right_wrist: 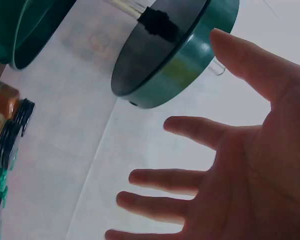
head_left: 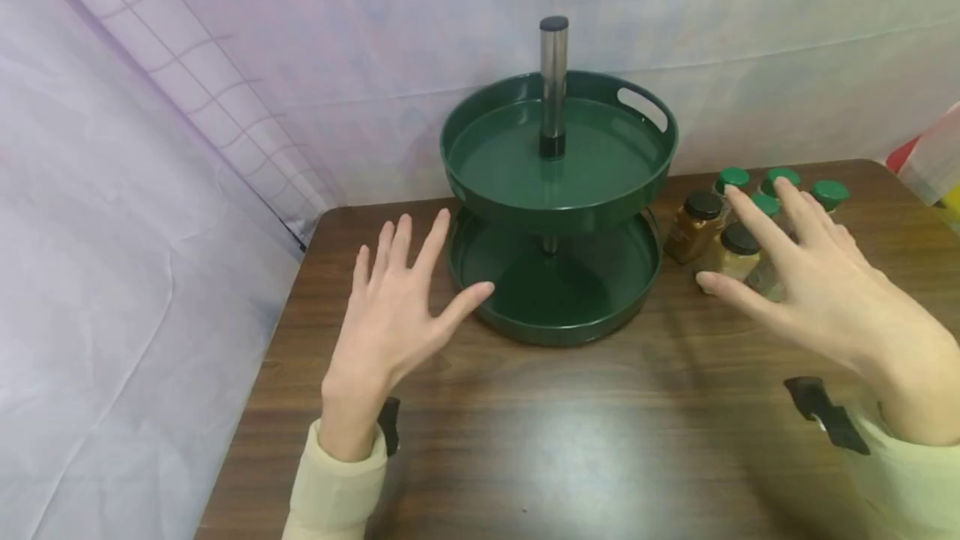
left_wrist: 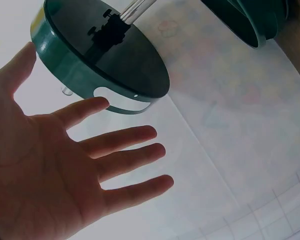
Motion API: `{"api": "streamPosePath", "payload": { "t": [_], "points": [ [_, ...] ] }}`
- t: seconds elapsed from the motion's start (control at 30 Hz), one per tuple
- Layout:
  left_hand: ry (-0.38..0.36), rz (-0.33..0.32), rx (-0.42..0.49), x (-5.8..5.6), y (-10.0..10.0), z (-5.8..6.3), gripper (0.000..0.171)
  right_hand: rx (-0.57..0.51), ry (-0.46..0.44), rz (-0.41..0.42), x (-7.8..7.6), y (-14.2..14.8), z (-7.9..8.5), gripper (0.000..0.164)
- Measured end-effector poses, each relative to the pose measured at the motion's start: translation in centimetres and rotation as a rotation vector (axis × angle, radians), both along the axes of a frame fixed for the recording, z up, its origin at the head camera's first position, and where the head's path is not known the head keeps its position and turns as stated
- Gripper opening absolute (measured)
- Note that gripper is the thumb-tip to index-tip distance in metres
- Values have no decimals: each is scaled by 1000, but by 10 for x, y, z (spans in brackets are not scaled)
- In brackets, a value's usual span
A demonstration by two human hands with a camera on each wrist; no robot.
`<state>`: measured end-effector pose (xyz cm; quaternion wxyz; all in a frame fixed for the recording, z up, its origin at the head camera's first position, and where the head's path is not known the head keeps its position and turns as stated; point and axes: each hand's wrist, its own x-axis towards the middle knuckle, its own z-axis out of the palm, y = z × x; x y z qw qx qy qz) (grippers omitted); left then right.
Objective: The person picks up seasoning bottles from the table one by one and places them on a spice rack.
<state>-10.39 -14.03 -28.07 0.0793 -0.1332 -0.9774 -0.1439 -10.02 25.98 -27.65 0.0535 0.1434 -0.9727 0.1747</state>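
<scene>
A two-tier dark green round tray stand with a metal post stands at the back of the table. To its left my left hand is raised with fingers spread, holding nothing. My right hand hovers on the right, also spread and bare. Behind and below its fingers are several spice jars: one with brown contents and one with pale yellow contents, both black-lidded, and others under green lids. The right hand partly hides this group. In both wrist views the palms face the upper tray.
The brown wood-grain table has its back edge near a pale curtain. White cloth hangs on the left. A red and yellow item shows partly at the right edge. Dark straps are at both wrists.
</scene>
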Motion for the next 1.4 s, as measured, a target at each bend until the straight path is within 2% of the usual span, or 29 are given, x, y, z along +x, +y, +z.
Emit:
{"api": "streamPosePath", "payload": {
  "t": [0.33,0.53,0.87,1.03,1.4],
  "points": [
    [80,7,41,-4,6,3,90,74,59,-99,-9,8,6,93],
    [150,-1,53,-8,8,4,88,70,134,-115,-12,14,8,93],
    [255,-9,71,-14,8,3,88,17,167,-207,-24,30,8,90],
    [266,-5,90,-15,8,3,86,-22,138,-235,-31,40,6,89],
    [283,30,106,-20,8,7,85,-58,150,-241,-46,55,1,87]
  ]
}}
